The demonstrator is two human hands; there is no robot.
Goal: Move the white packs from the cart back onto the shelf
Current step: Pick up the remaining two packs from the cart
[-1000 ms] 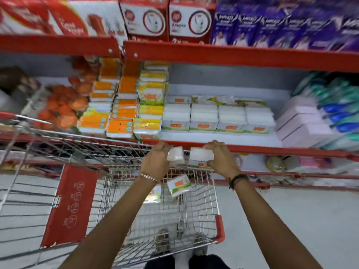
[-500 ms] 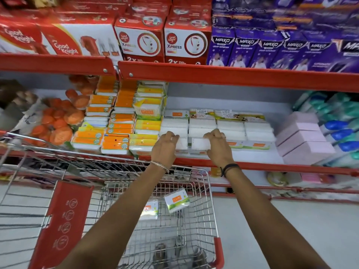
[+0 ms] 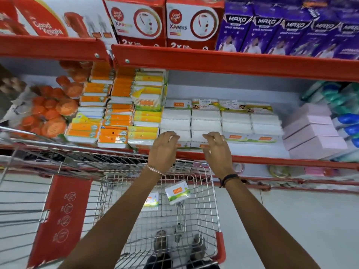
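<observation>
White packs [image 3: 236,121] with orange labels are stacked in rows on the middle shelf [image 3: 258,159]. My left hand [image 3: 164,147] and my right hand [image 3: 216,148] hover side by side at the front of the two left stacks, fingers loose and apart, holding nothing. The front packs of those stacks [image 3: 198,135] lie just beyond my fingertips. Below my arms, two more white packs lie in the wire cart [image 3: 206,200]: one [image 3: 177,192] tilted near the middle, the other [image 3: 152,201] partly hidden by my left forearm.
Orange and yellow packs [image 3: 116,121] fill the shelf to the left, pink boxes [image 3: 312,133] the right. A red upper shelf edge [image 3: 233,63] carries red and purple boxes. The cart's red child-seat flap [image 3: 62,216] is at lower left. My feet show under the cart.
My hands carried one white pack each from above the cart to the shelf, set them at the front of the left stacks, and have now let go and drawn back slightly.
</observation>
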